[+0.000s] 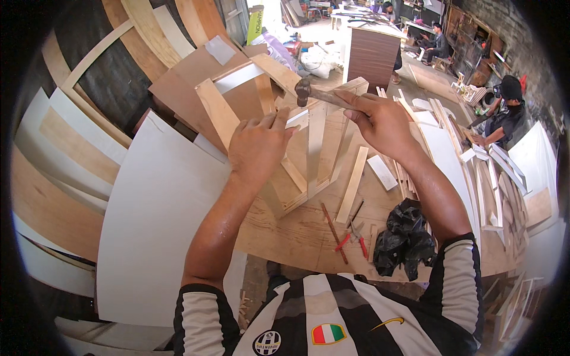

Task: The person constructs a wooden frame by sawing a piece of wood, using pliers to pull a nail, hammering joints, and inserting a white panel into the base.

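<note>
My right hand [380, 121] is closed round the wooden handle of a hammer [303, 92], whose dark metal head hangs just above the fingers of my left hand [256, 142]. Those left fingers are bent and pinched at the top of a pale wooden frame [316, 154] standing on the plywood worktop [279, 231]; whatever they pinch is hidden. The frame has slanted uprights and bottom rails. To its right lie a pale wood strip [351, 184], a short white offcut [382, 172], red-handled pliers [356, 236], a rust-coloured rod [333, 231] and a crumpled black plastic bag [404, 237].
A large white panel [154, 225] and curved boards [65, 190] fill the left side. Stacked strips and narrow frames [493, 196] lie right. A person [504, 113] works at the right; others [434, 44] are farther back near a dark wood-grain cabinet [368, 53].
</note>
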Available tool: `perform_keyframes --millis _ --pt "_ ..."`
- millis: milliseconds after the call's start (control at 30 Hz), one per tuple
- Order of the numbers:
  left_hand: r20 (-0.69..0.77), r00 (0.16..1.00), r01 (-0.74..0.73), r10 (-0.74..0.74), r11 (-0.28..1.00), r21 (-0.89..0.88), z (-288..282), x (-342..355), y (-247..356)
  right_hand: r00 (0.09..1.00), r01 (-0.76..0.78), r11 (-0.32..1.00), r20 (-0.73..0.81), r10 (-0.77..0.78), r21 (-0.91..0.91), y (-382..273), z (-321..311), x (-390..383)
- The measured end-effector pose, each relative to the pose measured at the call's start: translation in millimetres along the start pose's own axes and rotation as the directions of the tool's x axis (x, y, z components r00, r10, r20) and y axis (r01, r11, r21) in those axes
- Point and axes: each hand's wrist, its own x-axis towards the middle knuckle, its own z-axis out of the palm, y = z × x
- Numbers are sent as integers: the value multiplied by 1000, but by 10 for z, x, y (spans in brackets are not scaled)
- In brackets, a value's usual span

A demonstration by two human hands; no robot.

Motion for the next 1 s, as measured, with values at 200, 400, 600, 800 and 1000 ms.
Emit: perform_keyframes --millis 200,400,600,800,1000 --pt "-15 1000 13 -14 999 -32 2 2 -4 996 35 998 80 -30 -60 -41 -55 40" --pt "-15 1000 15 -16 1000 -28 6 3 -7 996 38 995 88 -30 -91 -39 -41 81" --pt "-19 1000 22 -22 1000 -19 11 -4 1 989 -9 987 145 33 -163 -64 -76 105" --pt "-29 999 19 -20 999 -34 3 -3 -1 987 7 972 158 31 -235 -103 -106 130" --pt "-22 999 26 -26 1000 -18 5 -18 13 986 29 968 168 14 -249 -138 -129 147"
